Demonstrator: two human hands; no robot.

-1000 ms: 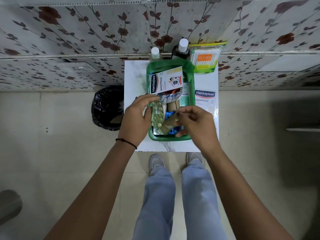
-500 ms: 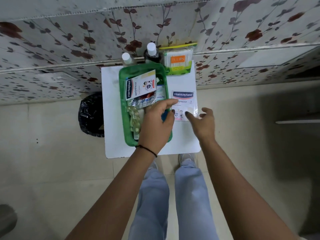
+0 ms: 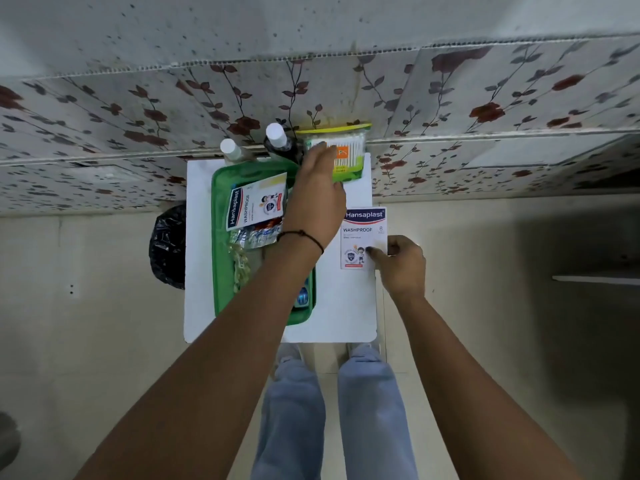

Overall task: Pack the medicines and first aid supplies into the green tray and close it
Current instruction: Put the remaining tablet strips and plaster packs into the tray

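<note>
The green tray (image 3: 219, 258) lies on a small white table (image 3: 199, 271), holding a Hansaplast packet (image 3: 254, 202), foil pill strips (image 3: 256, 237) and a blue item (image 3: 302, 296). My left hand (image 3: 317, 192) reaches across the tray to the cotton swab pack (image 3: 348, 154) at the table's back edge; its fingers lie on the pack's left side, and whether they grip it is unclear. My right hand (image 3: 398, 263) pinches the lower right corner of a second Hansaplast packet (image 3: 362, 237) at the table's right edge.
Two white-capped bottles (image 3: 230, 148) (image 3: 277, 135) stand behind the tray against the floral wall. A black bin bag (image 3: 168, 247) sits on the floor left of the table. My legs and shoes (image 3: 332, 410) are below the table's near edge.
My left hand left the tray and stretched back to the cotton swab pack. My right hand closed on the Hansaplast packet's corner. The camera view shifted closer.
</note>
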